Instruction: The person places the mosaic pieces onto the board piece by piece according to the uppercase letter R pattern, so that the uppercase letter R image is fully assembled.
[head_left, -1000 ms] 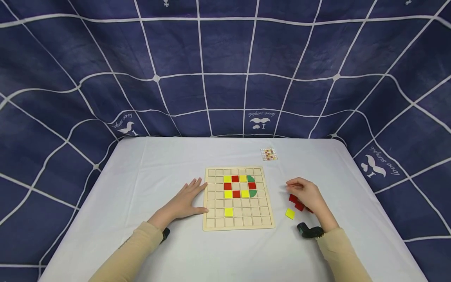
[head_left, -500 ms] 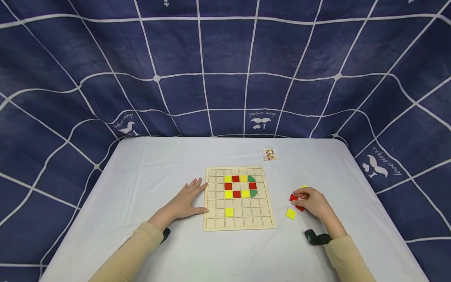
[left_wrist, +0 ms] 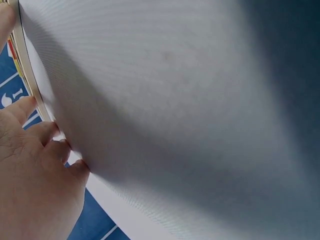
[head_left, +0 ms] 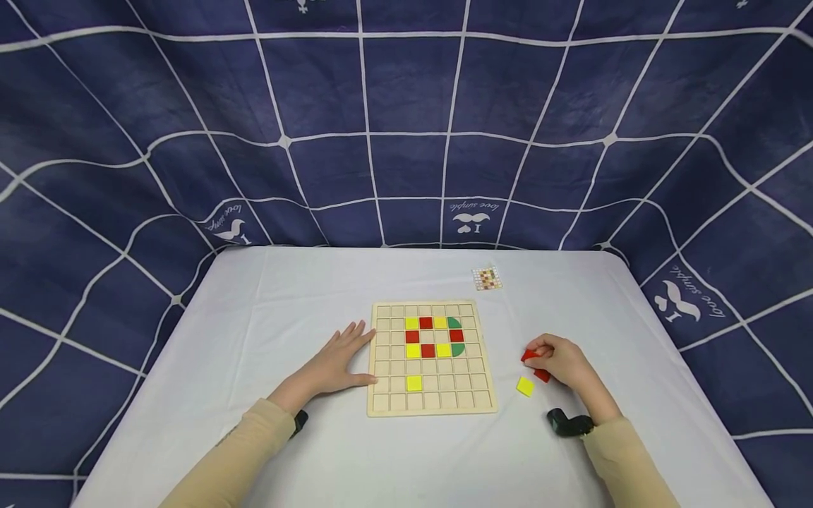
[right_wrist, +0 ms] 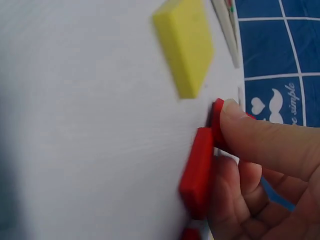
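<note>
A wooden grid board (head_left: 447, 402) lies on the table with red and yellow square tiles and green rounded pieces in its cells. My left hand (head_left: 330, 367) rests against the board's left edge, fingers spread; the left wrist view shows the fingertips (left_wrist: 27, 105) at that edge. Right of the board, my right hand (head_left: 562, 361) pinches a red square tile (head_left: 528, 355) between thumb and fingers. In the right wrist view the thumb (right_wrist: 260, 135) presses on that tile, which stands tilted. Another red tile (head_left: 542, 375) lies just below it, and a yellow tile (head_left: 525, 386) lies nearer the front.
A small pattern card (head_left: 487, 278) lies behind the board, toward the table's back edge. White cloth (head_left: 305, 282) covers the table. A dark blue curtain (head_left: 406, 169) with white lines surrounds the back and sides.
My right hand first shifts right over the red tiles, then takes one between thumb and fingers and tilts it. A yellow tile behind that hand drops out of sight. The left hand stays put.
</note>
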Available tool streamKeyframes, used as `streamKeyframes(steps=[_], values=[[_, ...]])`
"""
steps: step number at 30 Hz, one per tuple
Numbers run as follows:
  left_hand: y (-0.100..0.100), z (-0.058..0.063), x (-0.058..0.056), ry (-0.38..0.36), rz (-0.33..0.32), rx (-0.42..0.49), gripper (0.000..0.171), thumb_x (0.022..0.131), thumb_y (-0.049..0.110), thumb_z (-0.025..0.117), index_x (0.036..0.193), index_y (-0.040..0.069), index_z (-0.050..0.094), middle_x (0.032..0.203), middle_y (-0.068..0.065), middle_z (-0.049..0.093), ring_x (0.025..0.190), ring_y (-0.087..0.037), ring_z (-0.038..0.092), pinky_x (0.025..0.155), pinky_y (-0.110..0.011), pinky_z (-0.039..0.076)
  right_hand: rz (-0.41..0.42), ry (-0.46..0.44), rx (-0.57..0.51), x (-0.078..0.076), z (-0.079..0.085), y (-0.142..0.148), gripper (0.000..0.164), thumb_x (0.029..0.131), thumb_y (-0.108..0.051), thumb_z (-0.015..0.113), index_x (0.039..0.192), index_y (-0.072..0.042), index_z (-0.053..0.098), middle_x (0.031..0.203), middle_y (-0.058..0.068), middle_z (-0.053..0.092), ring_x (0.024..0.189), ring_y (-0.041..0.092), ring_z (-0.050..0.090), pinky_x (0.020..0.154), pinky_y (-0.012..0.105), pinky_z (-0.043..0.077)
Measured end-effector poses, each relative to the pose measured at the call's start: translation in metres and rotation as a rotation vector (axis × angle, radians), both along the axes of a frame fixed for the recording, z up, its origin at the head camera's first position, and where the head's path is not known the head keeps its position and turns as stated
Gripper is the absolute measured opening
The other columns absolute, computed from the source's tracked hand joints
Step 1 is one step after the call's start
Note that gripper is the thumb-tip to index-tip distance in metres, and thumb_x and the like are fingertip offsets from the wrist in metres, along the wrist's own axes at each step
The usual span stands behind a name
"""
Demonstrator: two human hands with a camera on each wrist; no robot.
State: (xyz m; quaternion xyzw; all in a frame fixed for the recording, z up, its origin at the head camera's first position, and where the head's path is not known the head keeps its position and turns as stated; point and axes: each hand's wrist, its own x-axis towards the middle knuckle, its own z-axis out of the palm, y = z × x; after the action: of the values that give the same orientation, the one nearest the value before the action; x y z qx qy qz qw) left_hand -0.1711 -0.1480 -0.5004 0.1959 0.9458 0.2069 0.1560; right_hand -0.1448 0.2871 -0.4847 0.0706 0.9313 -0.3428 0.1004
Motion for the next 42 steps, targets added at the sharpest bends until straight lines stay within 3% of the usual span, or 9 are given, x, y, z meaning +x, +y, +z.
streamKeyframes(steps=[7,17,29,34,42], values=[[0.000,-0.001,-0.001,-0.007,-0.002,-0.008,0.098,0.078,0.060,0.074,0.156,0.018,0.031,0.166,-0.009,0.015,0.154,-0.029,0.008,0.126,-0.050,0.010,0.018,0.041,-0.038,-0.007,0.008,-0.017,0.019,0.085,-0.016,0.077,0.097,-0.004,0.069,0.080,0.003,0.062,0.069,0.016,0.052,0.058,0.022,0.042],[-0.001,-0.002,-0.002,-0.005,0.001,-0.003,0.098,0.078,0.059,0.074,0.156,0.017,0.031,0.166,-0.009,0.015,0.154,-0.029,0.008,0.126,-0.051,0.010,0.123,0.051,-0.229,-0.027,0.016,-0.083,0.015,0.086,-0.012,0.075,0.099,-0.005,0.069,0.087,0.004,0.068,0.074,0.013,0.061,0.067,0.021,0.051],[-0.002,-0.001,-0.001,0.015,-0.010,0.004,0.098,0.078,0.059,0.074,0.155,0.016,0.032,0.165,-0.010,0.016,0.154,-0.031,0.010,0.125,-0.051,0.011,0.188,0.059,-0.353,-0.021,0.004,-0.148,0.015,0.082,-0.008,0.079,0.094,-0.010,0.071,0.085,0.001,0.069,0.072,0.011,0.064,0.067,0.020,0.054],[-0.002,0.000,-0.001,0.007,-0.016,0.010,0.097,0.079,0.059,0.074,0.155,0.016,0.032,0.165,-0.011,0.016,0.154,-0.031,0.009,0.125,-0.051,0.011,0.250,0.087,-0.355,-0.018,-0.004,-0.161,0.013,0.082,-0.011,0.079,0.092,-0.011,0.072,0.081,-0.002,0.070,0.071,0.008,0.065,0.066,0.020,0.054],[-0.001,0.001,-0.002,-0.001,-0.015,0.013,0.097,0.079,0.059,0.074,0.155,0.016,0.032,0.166,-0.010,0.016,0.154,-0.030,0.009,0.126,-0.051,0.011,0.326,0.109,-0.262,-0.015,-0.007,-0.174,0.006,0.084,-0.012,0.078,0.085,-0.016,0.074,0.074,-0.006,0.066,0.068,0.007,0.061,0.063,0.018,0.052]])
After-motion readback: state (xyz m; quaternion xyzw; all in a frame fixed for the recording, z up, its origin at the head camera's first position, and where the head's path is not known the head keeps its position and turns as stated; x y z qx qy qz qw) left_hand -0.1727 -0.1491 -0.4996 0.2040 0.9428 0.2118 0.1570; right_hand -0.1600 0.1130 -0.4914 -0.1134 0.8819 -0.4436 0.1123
